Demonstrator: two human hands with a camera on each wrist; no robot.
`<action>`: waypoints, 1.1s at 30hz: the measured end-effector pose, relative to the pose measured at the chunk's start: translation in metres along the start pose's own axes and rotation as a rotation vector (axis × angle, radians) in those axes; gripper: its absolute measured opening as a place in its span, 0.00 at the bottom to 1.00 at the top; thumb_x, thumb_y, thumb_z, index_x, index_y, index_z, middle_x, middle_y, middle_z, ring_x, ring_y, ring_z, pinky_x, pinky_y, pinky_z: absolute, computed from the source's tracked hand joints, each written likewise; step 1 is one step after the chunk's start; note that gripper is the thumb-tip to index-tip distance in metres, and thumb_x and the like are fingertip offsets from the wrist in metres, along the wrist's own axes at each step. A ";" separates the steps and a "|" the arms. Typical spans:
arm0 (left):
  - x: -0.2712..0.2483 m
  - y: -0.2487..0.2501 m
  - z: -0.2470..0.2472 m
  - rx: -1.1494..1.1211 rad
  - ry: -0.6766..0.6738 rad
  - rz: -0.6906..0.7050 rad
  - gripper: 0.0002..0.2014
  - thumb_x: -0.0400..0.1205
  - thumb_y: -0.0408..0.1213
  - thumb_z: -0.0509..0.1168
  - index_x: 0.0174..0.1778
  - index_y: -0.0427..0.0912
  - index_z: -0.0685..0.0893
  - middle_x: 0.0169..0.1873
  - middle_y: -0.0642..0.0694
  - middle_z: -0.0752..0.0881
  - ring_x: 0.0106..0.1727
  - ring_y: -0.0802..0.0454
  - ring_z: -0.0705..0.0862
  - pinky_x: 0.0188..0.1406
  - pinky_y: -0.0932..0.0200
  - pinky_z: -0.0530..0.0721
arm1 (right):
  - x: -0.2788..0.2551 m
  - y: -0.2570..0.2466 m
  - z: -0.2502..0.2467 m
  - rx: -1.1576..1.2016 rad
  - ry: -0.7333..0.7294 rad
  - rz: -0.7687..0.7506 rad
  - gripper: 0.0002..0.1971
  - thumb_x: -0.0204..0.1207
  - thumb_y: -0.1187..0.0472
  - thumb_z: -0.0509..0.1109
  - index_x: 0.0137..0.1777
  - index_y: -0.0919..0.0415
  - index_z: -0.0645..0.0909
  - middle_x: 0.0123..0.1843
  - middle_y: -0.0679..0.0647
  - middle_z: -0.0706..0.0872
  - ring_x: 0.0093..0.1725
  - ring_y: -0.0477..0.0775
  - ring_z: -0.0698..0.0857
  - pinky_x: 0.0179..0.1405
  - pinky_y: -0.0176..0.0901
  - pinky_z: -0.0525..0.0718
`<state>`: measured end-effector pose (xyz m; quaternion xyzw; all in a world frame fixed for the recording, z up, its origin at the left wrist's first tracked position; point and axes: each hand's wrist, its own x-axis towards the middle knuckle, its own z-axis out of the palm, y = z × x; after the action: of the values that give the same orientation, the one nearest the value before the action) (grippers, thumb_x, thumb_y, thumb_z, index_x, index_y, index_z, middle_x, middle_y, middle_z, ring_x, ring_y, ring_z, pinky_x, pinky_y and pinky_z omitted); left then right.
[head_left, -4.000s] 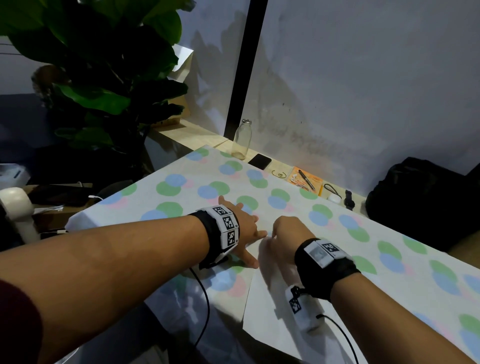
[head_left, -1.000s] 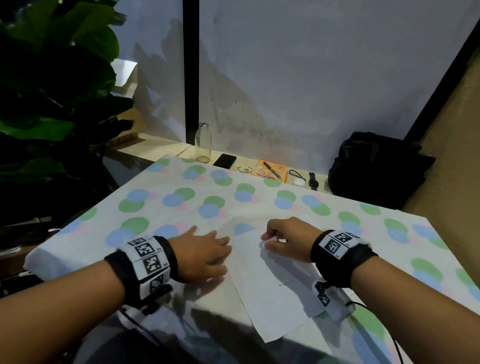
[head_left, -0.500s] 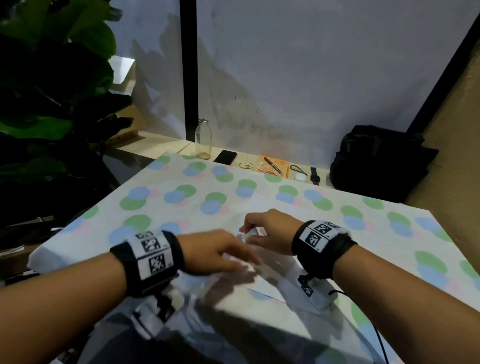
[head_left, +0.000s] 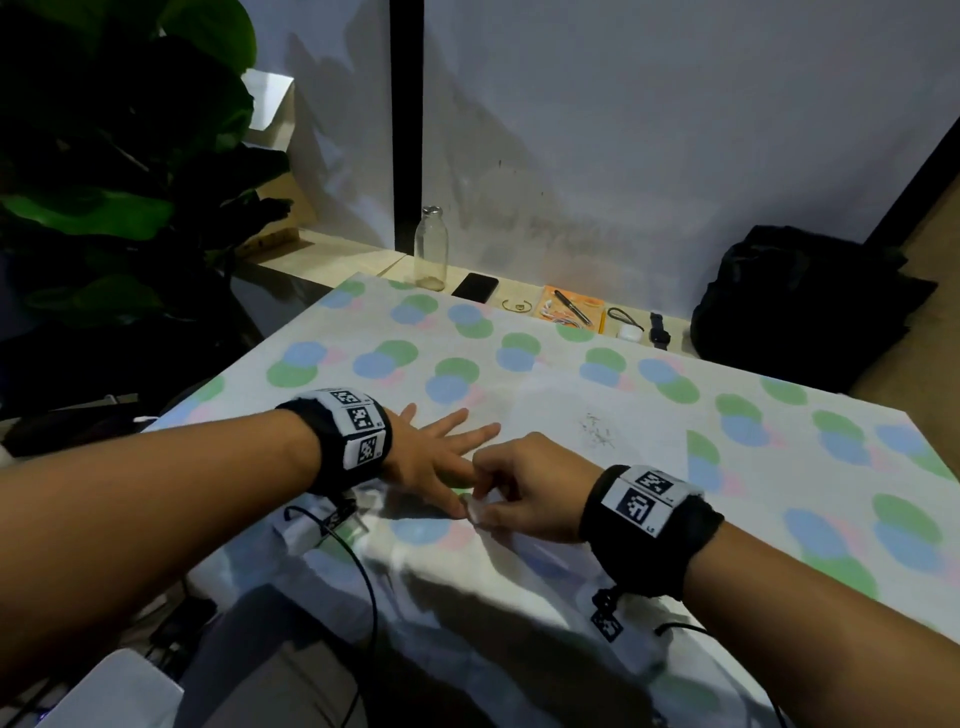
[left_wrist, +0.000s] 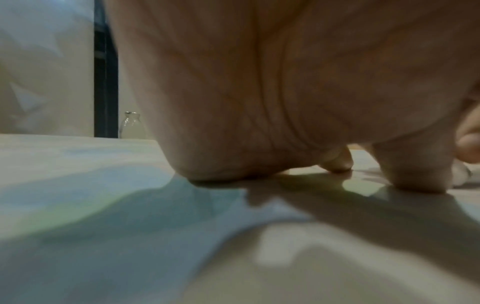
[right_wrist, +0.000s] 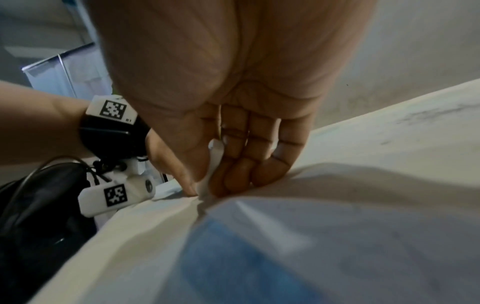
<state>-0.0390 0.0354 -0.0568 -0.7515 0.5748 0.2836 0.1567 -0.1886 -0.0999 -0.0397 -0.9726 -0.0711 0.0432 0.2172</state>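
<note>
The left hand (head_left: 434, 457) lies flat, palm down on the spotted counter (head_left: 810, 467). Its forearm stretches in low from the left, and its fingers (head_left: 447, 423) are straight and fanned apart, pointing far and to the right. The right hand (head_left: 530, 491) is angled in from the near right, wrist raised and knuckles up. Its thumb and curled fingers (right_wrist: 233, 174) are clamped together on a lifted corner of the white sheet of paper (head_left: 582, 410), just beside the left thumb. The rest of the sheet lies on the counter, spreading far and right of both hands.
</note>
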 end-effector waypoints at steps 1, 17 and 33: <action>0.002 -0.001 0.001 0.012 -0.006 -0.008 0.32 0.86 0.68 0.55 0.85 0.76 0.52 0.84 0.63 0.23 0.85 0.45 0.23 0.76 0.16 0.31 | 0.001 0.000 0.000 0.005 -0.001 0.007 0.08 0.75 0.54 0.79 0.42 0.55 0.83 0.29 0.37 0.77 0.31 0.37 0.77 0.32 0.29 0.70; 0.005 0.002 -0.004 -0.007 -0.029 -0.055 0.42 0.86 0.62 0.60 0.89 0.65 0.39 0.83 0.65 0.23 0.86 0.49 0.25 0.79 0.20 0.31 | 0.006 0.003 0.001 0.066 -0.091 -0.101 0.06 0.77 0.58 0.77 0.53 0.49 0.87 0.42 0.41 0.87 0.39 0.35 0.81 0.43 0.36 0.80; -0.006 0.016 -0.009 -0.086 -0.041 -0.146 0.35 0.87 0.60 0.62 0.88 0.67 0.54 0.83 0.62 0.28 0.83 0.56 0.25 0.82 0.30 0.28 | 0.022 -0.003 -0.016 0.084 -0.223 -0.143 0.06 0.77 0.62 0.76 0.53 0.58 0.86 0.44 0.43 0.87 0.40 0.40 0.82 0.42 0.35 0.80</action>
<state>-0.0531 0.0304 -0.0441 -0.7914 0.5025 0.3110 0.1562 -0.1658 -0.1006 -0.0254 -0.9442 -0.1623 0.1385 0.2509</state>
